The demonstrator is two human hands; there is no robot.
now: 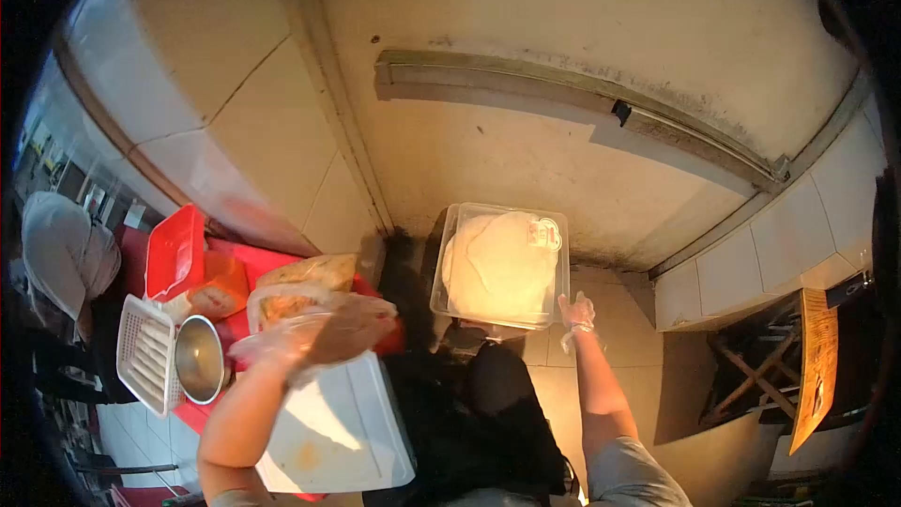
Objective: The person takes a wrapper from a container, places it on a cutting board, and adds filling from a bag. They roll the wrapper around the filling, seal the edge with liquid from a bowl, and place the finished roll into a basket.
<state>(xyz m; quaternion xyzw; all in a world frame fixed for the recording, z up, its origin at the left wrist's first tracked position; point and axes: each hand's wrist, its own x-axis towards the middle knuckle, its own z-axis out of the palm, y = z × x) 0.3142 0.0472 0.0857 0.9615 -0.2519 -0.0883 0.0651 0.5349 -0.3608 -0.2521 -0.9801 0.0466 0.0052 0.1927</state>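
My left hand (328,330), in a loose clear plastic glove, stretches out over the red-covered table, partly shaded. Its fingers look extended, and nothing shows in them. Just behind it lies a clear bag of orange-brown food (305,272), partly hidden by the hand. Below the hand is a white lid or flat container (328,427) with an orange stain. My right hand (579,313), also gloved, is at the right side of a clear plastic box (560,272), fingers apart. A large pale mass like dough (497,268) fills the box.
On the red tabletop (195,413) stand a metal bowl (200,361), a white basket (145,357) with pale rolls, and a red container (176,258). Another person (66,253) is at the far left. A wooden board (815,371) leans at the right; a wall rises ahead.
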